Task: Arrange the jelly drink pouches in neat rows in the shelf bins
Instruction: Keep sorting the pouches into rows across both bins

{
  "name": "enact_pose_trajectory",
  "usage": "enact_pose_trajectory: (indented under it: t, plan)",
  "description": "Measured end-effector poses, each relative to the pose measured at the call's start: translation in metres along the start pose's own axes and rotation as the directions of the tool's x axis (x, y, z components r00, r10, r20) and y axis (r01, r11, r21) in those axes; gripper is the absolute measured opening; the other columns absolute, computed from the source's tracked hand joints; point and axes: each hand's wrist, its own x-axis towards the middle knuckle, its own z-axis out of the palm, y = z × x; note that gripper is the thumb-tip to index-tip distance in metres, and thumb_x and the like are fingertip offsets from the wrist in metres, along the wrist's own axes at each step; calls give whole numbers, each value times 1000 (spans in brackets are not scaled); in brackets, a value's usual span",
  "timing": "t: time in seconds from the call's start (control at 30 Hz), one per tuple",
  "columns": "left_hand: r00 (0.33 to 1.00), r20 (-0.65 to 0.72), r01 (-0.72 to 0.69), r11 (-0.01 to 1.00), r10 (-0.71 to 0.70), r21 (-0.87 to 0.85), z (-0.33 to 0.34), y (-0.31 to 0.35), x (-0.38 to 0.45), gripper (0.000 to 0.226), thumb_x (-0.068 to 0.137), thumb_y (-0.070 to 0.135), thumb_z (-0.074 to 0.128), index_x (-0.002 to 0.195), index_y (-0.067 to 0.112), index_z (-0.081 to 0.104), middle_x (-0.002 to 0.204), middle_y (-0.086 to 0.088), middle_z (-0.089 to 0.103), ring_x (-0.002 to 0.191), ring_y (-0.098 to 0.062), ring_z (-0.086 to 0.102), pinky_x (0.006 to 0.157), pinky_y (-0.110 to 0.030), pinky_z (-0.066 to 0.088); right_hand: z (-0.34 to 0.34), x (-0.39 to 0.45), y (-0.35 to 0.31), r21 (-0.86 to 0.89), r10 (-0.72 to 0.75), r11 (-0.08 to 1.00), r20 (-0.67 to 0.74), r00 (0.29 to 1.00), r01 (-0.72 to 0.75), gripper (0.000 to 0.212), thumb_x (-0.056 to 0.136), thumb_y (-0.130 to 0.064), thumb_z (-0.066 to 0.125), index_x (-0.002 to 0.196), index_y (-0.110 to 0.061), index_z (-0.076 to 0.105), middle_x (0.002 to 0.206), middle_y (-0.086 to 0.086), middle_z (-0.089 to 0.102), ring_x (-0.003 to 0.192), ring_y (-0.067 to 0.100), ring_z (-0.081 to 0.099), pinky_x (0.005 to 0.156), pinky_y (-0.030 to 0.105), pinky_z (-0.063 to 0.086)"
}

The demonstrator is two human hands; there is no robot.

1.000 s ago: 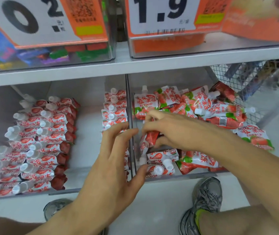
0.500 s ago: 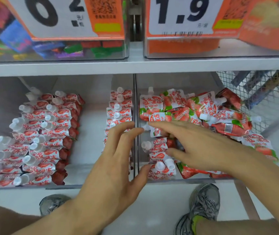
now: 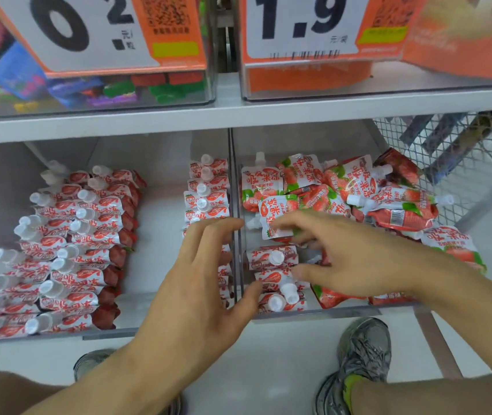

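Observation:
Two clear shelf bins stand side by side. In the left bin (image 3: pixel 104 334), strawberry jelly pouches lie in neat rows (image 3: pixel 68 250), and one more row (image 3: pixel 206 199) runs along its right wall. The right bin (image 3: pixel 343 312) holds a short tidy row (image 3: pixel 271 260) at its front left and a loose heap of pouches (image 3: pixel 358 193) behind and to the right. My left hand (image 3: pixel 206 280) spreads over the wall between the bins, thumb against the front pouches of the right bin. My right hand (image 3: pixel 346 256) hovers flat, fingertips touching a loose pouch (image 3: pixel 279 214).
Above, a shelf carries two clear bins with price cards "0.2" (image 3: pixel 89 28) and "1.9" (image 3: pixel 301 25). A wire mesh basket (image 3: pixel 454 151) stands at the right. My grey shoes (image 3: pixel 364 348) are on the floor below the bins.
My right hand let go of the pouch it was setting into the front row and now reaches, fingers straight, to a loose pouch farther back. My left hand stays at the divider.

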Motion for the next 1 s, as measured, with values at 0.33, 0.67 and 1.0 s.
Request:
enact_pose_trajectory:
  t: [0.33, 0.67, 1.0]
  plan:
    - [970, 26, -242, 952, 241, 186, -18, 20, 26, 33, 78, 39, 74, 105, 21, 68, 116, 4, 56, 101, -4, 57, 92, -11, 42, -28, -42, 8, 92, 22, 996, -106, 994, -12, 57, 73, -49, 81, 125, -43, 58, 116, -23, 63, 105, -8, 60, 88, 24, 55]
    - [757, 610, -554, 725, 233, 410, 22, 39, 50, 33, 93, 53, 37, 105, 30, 58, 102, 10, 60, 96, -18, 62, 77, -36, 51, -3, -51, 16, -423, 176, 872, -203, 963, -248, 56, 77, -53, 74, 128, -39, 55, 122, -3, 41, 109, 18, 49, 80, 33, 46]
    - [830, 463, -497, 790, 312, 359, 4, 33, 35, 30, 92, 43, 45, 104, 27, 67, 110, 7, 65, 107, -19, 60, 94, -39, 47, -47, -50, 17, -103, -119, 992, -534, 837, 75, 51, 58, -29, 91, 105, -33, 72, 111, -15, 63, 103, 4, 58, 91, 26, 46]
